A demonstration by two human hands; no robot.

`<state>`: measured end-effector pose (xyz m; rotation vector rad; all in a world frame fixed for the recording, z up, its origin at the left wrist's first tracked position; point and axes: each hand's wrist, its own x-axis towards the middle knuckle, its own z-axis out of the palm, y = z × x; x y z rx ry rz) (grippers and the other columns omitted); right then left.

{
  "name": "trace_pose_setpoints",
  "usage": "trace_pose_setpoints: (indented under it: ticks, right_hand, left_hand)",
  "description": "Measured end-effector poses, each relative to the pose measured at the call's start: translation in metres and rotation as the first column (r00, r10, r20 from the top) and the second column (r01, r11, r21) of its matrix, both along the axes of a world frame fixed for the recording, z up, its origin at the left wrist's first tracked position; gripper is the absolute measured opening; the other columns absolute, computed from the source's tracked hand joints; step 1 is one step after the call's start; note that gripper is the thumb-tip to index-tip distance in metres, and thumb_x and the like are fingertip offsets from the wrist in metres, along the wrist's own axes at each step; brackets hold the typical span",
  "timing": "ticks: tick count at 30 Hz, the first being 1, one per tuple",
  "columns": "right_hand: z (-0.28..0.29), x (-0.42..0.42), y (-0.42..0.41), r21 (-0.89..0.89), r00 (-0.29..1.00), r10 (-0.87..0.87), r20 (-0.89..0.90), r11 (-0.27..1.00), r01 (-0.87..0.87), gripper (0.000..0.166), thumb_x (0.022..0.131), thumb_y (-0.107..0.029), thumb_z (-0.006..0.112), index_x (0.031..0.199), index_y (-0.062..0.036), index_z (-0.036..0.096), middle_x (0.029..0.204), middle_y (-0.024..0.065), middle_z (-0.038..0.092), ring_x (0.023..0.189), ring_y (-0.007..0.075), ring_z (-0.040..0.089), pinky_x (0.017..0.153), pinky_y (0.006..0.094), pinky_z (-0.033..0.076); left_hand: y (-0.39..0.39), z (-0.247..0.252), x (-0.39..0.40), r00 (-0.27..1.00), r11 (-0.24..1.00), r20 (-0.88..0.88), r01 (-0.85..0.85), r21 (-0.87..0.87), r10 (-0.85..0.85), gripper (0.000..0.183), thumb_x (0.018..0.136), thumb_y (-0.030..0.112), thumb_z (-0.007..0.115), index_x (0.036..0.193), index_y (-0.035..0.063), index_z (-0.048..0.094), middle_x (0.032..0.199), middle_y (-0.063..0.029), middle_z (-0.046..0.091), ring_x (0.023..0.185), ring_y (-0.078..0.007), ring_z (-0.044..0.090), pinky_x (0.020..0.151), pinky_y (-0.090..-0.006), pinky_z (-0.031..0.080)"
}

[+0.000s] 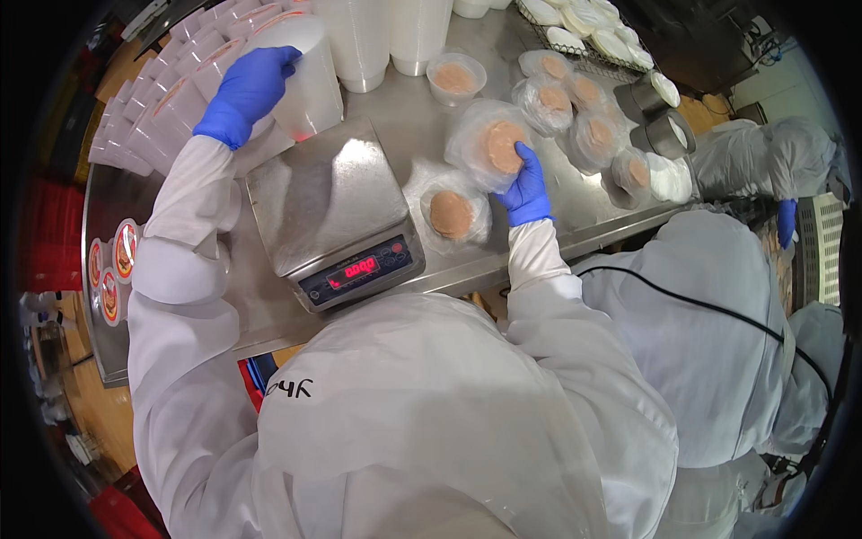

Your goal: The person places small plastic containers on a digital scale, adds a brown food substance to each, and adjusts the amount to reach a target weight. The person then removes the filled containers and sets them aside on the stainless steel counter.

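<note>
My right hand (526, 192), in a blue glove, holds a round portion of pink paste (504, 147) in thin translucent plastic, its thumb at the paste's edge. Below it on the steel table lies a similar pink portion (451, 214) on plastic film. My left hand (248, 93), also gloved, lies against a tall white plastic tub (306, 91) with an orange-edged lid. Its fingers curl at the tub's upper side; how firmly they grip is not clear. Between my hands sits a bench scale (330, 195) with a bare steel platform and a lit red display.
Rows of lidded tubs (172, 111) fill the left back, beside tall stacks of nested containers (353, 47). A clear cup of pink paste (456, 79), several wrapped pink portions (553, 101), metal rings (663, 131) and a wire basket (586, 44) stand rightward. Co-workers in white (693, 323) are close by.
</note>
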<state>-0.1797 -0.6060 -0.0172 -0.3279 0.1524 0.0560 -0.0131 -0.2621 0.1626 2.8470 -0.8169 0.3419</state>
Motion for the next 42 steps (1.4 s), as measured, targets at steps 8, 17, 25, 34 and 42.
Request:
trace_pose_setpoints:
  ticks: [8, 17, 25, 34, 42]
  right_hand:
    - [0.035, -0.019, 0.026, -0.009, 0.999, -0.045, -0.003, 0.999, 0.045, 0.05, 0.09, -0.029, 0.048, 0.131, -0.0043, 0.035, 0.131, 0.0162, 0.043, 0.121, 0.0326, 0.042, 0.1, 0.0523, 0.035]
    - [0.133, 0.001, 0.141, -0.531, 0.913, -0.039, 0.406, 0.803, 0.27, 0.047, 0.089, -0.027, 0.052, 0.128, -0.0047, 0.04, 0.129, 0.0153, 0.045, 0.115, 0.0296, 0.048, 0.099, 0.0444, 0.039]
    - [0.135, 0.017, 0.196, -0.387, 0.469, 0.731, 0.496, -0.298, 0.873, 0.05, 0.063, -0.031, 0.076, 0.111, -0.0228, 0.063, 0.13, 0.0073, 0.046, 0.12, 0.0277, 0.042, 0.102, 0.0406, 0.031]
    - [0.135, -0.001, 0.094, -0.676, 0.753, 0.313, 0.579, -0.332, 0.658, 0.043, 0.07, -0.016, 0.073, 0.111, -0.0111, 0.062, 0.125, 0.0088, 0.052, 0.118, 0.0258, 0.045, 0.099, 0.0369, 0.035]
    - [0.042, -0.042, 0.063, -0.879, 0.94, 0.152, 0.304, -0.336, 0.338, 0.025, 0.075, -0.006, 0.067, 0.1, -0.0066, 0.066, 0.109, 0.0103, 0.061, 0.103, 0.0229, 0.057, 0.09, 0.032, 0.043]
  left_hand:
    - [0.015, 0.028, -0.073, 0.966, 0.703, 0.239, 0.234, -0.672, -0.093, 0.014, 0.08, 0.004, 0.061, 0.093, 0.0004, 0.063, 0.087, -0.0107, 0.065, 0.08, -0.0223, 0.061, 0.077, -0.0319, 0.047]
    - [0.062, -0.03, -0.164, 0.973, 0.899, 0.072, 0.229, -0.374, -0.218, 0.053, 0.066, 0.017, 0.073, 0.116, 0.0087, 0.057, 0.116, -0.0113, 0.057, 0.106, -0.0283, 0.054, 0.093, -0.0367, 0.04]
    - [0.155, -0.057, -0.045, 0.926, 0.857, 0.062, -0.319, -0.404, 0.373, 0.069, 0.073, 0.041, 0.07, 0.128, 0.0069, 0.047, 0.122, -0.0175, 0.053, 0.118, -0.0278, 0.047, 0.099, -0.0377, 0.035]
    - [0.233, -0.16, 0.042, 0.667, 0.852, -0.57, -0.508, 0.125, 0.481, 0.107, 0.055, 0.06, 0.07, 0.141, 0.0156, 0.025, 0.14, -0.0255, 0.025, 0.126, -0.04, 0.033, 0.102, -0.0441, 0.031]
    - [0.204, -0.168, 0.007, 0.82, 0.924, -0.44, -0.377, 0.068, 0.366, 0.102, 0.051, 0.049, 0.073, 0.14, 0.0225, 0.029, 0.138, -0.022, 0.029, 0.122, -0.0386, 0.039, 0.1, -0.0411, 0.034]
